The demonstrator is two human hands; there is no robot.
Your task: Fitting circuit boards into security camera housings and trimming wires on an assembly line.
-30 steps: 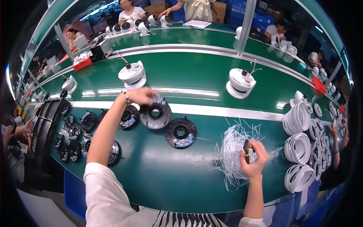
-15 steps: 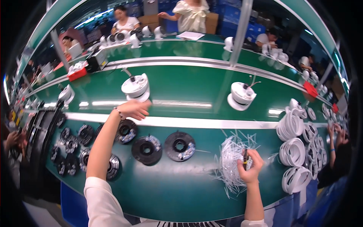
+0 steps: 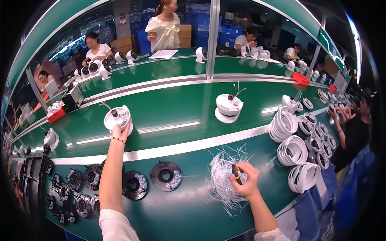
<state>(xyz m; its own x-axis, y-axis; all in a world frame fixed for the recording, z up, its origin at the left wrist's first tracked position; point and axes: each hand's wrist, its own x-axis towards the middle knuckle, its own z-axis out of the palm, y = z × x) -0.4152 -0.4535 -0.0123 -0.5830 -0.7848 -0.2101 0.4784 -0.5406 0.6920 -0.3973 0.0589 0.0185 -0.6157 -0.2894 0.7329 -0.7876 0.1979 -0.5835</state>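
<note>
Left grip point(image 3: 120, 131) has left the discs point(image 3: 158, 178), now unheld behind it, and clasps the housing point(image 3: 109, 120); right grip point(image 3: 246, 179) holds the tool point(image 3: 235, 172) by strips point(image 3: 221, 173).

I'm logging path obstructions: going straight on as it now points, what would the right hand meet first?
Probably the heap of thin white strips: the right hand, holding a black-and-yellow tool, points forward and left over it. Its height above the strips is unclear.

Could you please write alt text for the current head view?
A person's left hand touches a white housing on a green surface; the right hand holds a black-and-yellow tool beside piled white strips. Black discs lie at left, white rings at right.
</note>
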